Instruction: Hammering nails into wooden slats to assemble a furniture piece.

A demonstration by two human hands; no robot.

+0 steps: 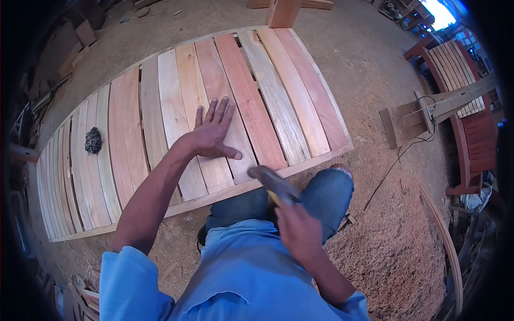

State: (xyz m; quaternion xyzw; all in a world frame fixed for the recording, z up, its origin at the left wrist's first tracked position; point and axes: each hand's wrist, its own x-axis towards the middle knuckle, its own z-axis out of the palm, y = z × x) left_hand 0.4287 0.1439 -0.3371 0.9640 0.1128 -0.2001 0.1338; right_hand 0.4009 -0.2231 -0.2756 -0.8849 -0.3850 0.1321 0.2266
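Observation:
My left hand [215, 131] lies flat with fingers spread on the pale and reddish slats of a long wooden panel [126, 112]. It presses over the slats near the panel's middle and holds nothing. My right hand [300, 230] is closed round the handle of a hammer [276, 184], slightly blurred. The hammer's head is at the near edge of the panel, by the end of a slat below my left thumb. Whether it touches the wood I cannot tell. A dark heap of nails [93, 140] sits on the slats to the left.
A wooden post [282, 13] stands at the panel's far corner. My knee [329, 195] is against the near edge. Wood shavings [385, 262] are heaped at the right, beside a curved strip [447, 241]. Farther right are a beam [460, 99], a cable [393, 171] and a slatted red-brown bench [474, 134].

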